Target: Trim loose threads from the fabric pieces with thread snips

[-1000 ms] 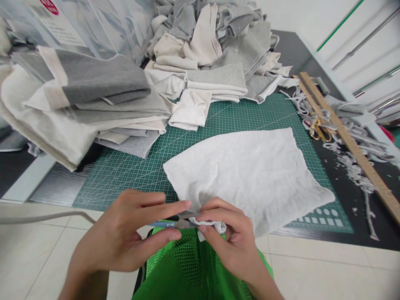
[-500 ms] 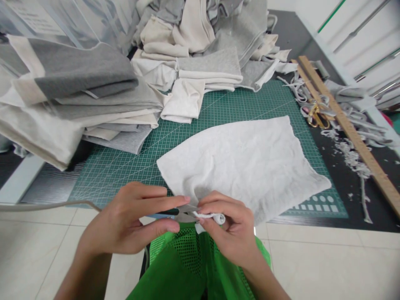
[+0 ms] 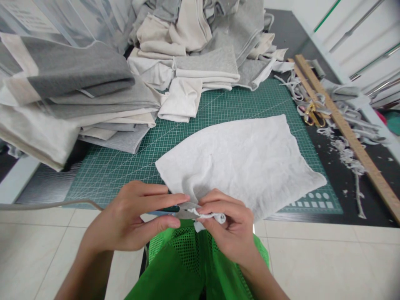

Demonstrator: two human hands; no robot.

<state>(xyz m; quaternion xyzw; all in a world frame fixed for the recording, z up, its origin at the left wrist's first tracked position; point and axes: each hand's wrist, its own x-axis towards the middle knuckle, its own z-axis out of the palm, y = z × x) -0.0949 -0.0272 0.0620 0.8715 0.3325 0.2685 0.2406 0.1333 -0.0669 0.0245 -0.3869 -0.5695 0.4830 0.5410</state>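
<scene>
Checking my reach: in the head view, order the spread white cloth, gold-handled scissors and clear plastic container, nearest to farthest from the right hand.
1. Spread white cloth: right by the right hand, over the cutting mat.
2. Gold-handled scissors: right side, beside the wooden ruler.
3. Clear plastic container: far left.

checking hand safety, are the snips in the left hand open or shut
Open: the snips show two blades standing apart, with rolled white cloth at their tips.

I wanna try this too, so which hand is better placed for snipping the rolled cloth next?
Left, I think. The left hand holds the snips, with their blades right at the rolled cloth. The right hand is busy pinching that cloth.
</scene>
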